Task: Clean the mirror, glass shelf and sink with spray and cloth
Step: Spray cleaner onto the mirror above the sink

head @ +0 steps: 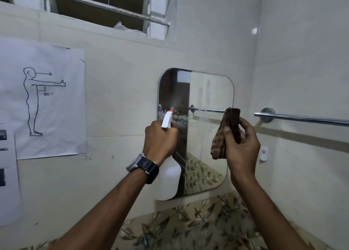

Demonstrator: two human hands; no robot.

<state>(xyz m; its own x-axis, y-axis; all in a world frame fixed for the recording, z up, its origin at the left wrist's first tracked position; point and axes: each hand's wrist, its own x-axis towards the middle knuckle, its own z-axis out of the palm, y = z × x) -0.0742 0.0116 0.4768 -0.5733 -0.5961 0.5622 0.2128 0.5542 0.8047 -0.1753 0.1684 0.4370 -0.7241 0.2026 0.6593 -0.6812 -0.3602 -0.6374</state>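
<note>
A rounded square mirror (209, 98) hangs on the beige tiled wall ahead. My left hand (160, 138), with a dark watch on its wrist, grips a white spray bottle (169, 181) whose nozzle points at the mirror's left part. A faint mist hangs just past the nozzle. Droplets mark the glass there. My right hand (241, 142) holds a folded brown cloth (224, 134) up in front of the mirror's right edge, apart from the glass. No glass shelf or sink is in view.
A chrome towel bar (302, 117) runs along the right wall beside the mirror. A white hook (263, 153) sits below it. Paper sheets with a body diagram (43, 98) hang at left. A louvred window (105, 8) is above. Leaf-patterned tiles (188, 225) lie below the mirror.
</note>
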